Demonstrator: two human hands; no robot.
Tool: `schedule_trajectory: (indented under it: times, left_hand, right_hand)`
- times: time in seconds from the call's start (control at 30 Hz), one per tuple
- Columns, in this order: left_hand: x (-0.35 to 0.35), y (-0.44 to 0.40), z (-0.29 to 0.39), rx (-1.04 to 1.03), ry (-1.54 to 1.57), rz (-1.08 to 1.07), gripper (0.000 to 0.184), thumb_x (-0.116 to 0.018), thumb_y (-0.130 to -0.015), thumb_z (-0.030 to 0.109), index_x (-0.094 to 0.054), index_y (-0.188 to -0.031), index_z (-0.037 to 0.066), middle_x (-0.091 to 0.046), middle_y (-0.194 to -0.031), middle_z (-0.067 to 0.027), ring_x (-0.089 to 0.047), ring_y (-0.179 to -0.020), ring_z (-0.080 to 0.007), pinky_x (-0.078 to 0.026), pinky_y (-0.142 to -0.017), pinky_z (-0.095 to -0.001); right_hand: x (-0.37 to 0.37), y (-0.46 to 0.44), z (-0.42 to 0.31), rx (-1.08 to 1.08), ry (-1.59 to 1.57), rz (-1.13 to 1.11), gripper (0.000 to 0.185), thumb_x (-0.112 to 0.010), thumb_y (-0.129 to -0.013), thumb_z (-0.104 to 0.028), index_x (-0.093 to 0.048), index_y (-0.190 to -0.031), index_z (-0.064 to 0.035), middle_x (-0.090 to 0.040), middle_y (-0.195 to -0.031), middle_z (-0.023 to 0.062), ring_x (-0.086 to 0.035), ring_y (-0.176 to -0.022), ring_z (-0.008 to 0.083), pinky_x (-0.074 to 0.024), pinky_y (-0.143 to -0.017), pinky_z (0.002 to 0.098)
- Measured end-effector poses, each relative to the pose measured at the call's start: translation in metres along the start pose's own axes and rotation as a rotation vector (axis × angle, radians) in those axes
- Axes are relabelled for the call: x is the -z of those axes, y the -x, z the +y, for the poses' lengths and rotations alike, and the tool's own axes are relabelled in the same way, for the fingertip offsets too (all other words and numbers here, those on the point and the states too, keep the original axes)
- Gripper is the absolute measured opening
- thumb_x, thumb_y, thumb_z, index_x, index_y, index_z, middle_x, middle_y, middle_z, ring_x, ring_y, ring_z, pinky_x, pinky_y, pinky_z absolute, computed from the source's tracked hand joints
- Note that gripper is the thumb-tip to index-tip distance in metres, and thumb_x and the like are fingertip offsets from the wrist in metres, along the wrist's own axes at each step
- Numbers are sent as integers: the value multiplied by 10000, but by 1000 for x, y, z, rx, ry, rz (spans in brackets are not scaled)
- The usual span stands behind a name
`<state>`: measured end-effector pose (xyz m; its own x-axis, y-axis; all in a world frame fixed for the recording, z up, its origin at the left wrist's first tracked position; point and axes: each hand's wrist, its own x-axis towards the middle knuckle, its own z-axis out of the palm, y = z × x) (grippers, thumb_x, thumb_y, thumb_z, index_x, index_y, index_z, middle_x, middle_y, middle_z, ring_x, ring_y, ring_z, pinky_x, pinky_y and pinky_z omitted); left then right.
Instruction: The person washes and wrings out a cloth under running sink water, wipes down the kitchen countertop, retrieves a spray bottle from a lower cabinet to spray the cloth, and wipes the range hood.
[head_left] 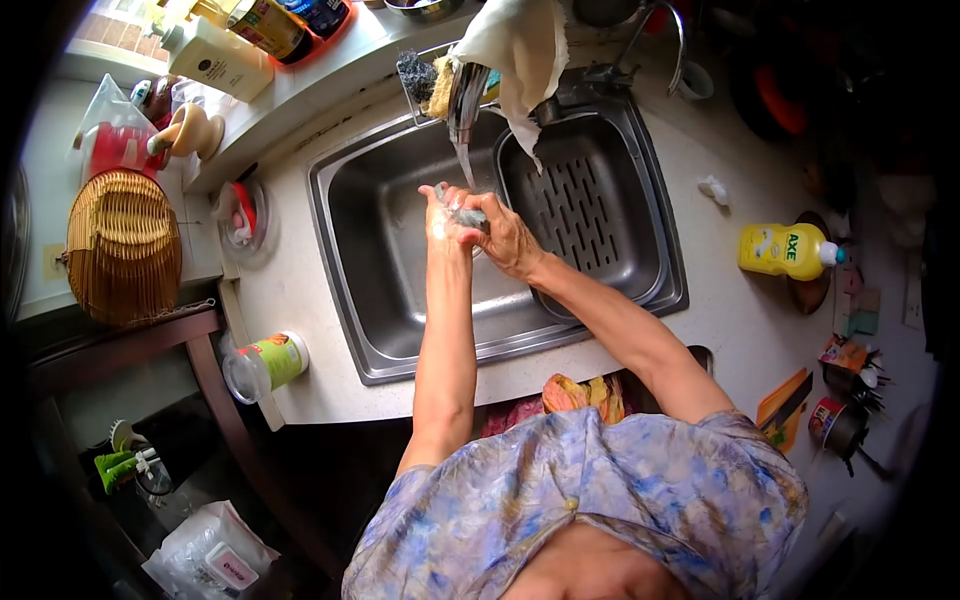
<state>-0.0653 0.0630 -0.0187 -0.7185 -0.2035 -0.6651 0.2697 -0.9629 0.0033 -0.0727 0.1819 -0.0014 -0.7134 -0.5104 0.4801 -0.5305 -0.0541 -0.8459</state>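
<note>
Over the left basin of the steel sink, my two hands are held together under the faucet. A thin stream of water falls onto them. Between them is a small grey, wet-looking object; its kind cannot be made out. My right hand wraps its fingers round this object from the right. My left hand, with white suds on it, is closed against the object from the left. The fingers overlap, so part of the object is hidden.
A slotted dark drain basket sits in the right basin. A pale cloth hangs over the faucet. A yellow detergent bottle lies right; a green-labelled jar and woven basket are left. Pump bottle stands on the ledge.
</note>
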Motion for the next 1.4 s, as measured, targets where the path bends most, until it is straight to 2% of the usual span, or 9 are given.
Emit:
schedule_trajectory:
  times: [0.4,0.47,0.53,0.8,1.1,1.27,1.3,1.33,1.4]
  left_hand:
    - [-20,-10,-11,-290,-522,381,465,-448,-924,486,-399,-662,106,-301,-522,5,-297,-452,-138,-292,-401,-284]
    - [-8,1,-4,-249,-490,189,459,-424,-936,476,-479,-719,75,-436,-582,-26,-403,-490,-153,-347,-441,-279]
    - [-17,20,1,-280,-678,121,457,-451,-914,492,-537,-891,44,-572,-791,-70,-560,-715,-198,-475,-624,-313]
    - [0,21,31,-206,-895,-154,330,-656,-844,188,-513,-1114,65,-595,-1037,-43,-561,-944,-191,-413,-880,-440]
    - [-3,12,39,-115,-601,-134,199,-518,-910,65,-499,-1090,-17,-577,-993,-110,-570,-970,-240,-461,-923,-426]
    - [22,-12,20,-194,-399,87,141,-512,-929,155,-540,-970,23,-579,-899,-76,-573,-830,-202,-509,-811,-355]
    - [22,-11,10,-207,-383,101,182,-554,-911,238,-556,-913,56,-576,-800,-48,-556,-715,-169,-513,-685,-307]
    - [32,-13,13,-185,-520,-72,276,-576,-885,353,-560,-875,77,-558,-717,-31,-535,-634,-141,-489,-589,-267]
    - [45,-14,14,81,-431,-472,347,-570,-862,447,-565,-865,100,-547,-669,-16,-516,-589,-115,-465,-538,-242]
  right_hand:
    - [3,-19,-5,-357,334,-26,333,-502,-917,-334,-565,-865,-12,-603,-647,196,-607,-644,402,-486,-534,426]
    - [3,-24,9,-344,146,112,378,-522,-910,-365,-592,-784,-15,-595,-591,145,-601,-516,308,-465,-445,362]
    - [16,-24,28,-936,-343,-1,373,-542,-905,-401,-608,-844,-39,-619,-670,48,-572,-537,129,-420,-412,245]
    - [49,-30,34,-933,-479,193,347,-534,-918,-364,-600,-958,-26,-564,-666,11,-478,-489,69,-369,-379,206]
    - [56,-35,18,-1000,-665,-311,412,-697,-777,-108,-536,-1126,41,-538,-683,35,-527,-549,88,-485,-444,220]
    - [19,-20,-20,-873,-610,-48,422,-618,-816,-21,-484,-1216,5,-574,-815,112,-579,-685,141,-481,-465,250]
    - [1,-13,-21,-396,-265,53,345,-605,-822,-35,-513,-1150,18,-596,-824,148,-597,-649,236,-490,-488,325]
    - [-12,-10,-24,82,81,146,274,-591,-829,-49,-542,-1085,31,-618,-834,184,-616,-613,330,-500,-510,400]
    - [-17,-3,-30,36,239,47,242,-609,-826,-99,-544,-1015,36,-608,-858,210,-617,-664,352,-493,-527,402]
